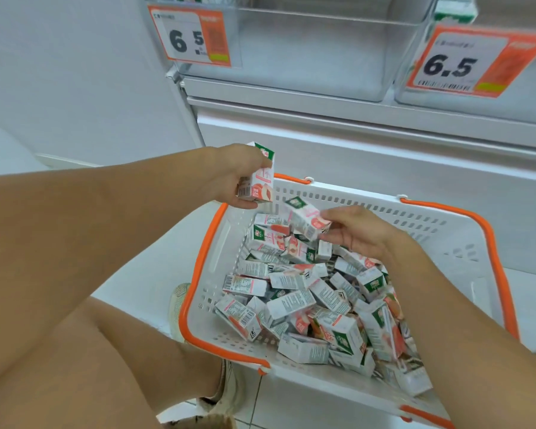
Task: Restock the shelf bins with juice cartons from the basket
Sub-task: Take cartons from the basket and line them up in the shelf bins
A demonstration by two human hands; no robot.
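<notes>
The left hand (239, 178) is gripping an upright juice carton (260, 178) while the right hand (356, 233) is pinching a second carton (304, 219), both just above the basket (440, 239) heaped with more. The picking step is under way. Next, both need lifting into the clear shelf bin (316, 54) above.
</notes>
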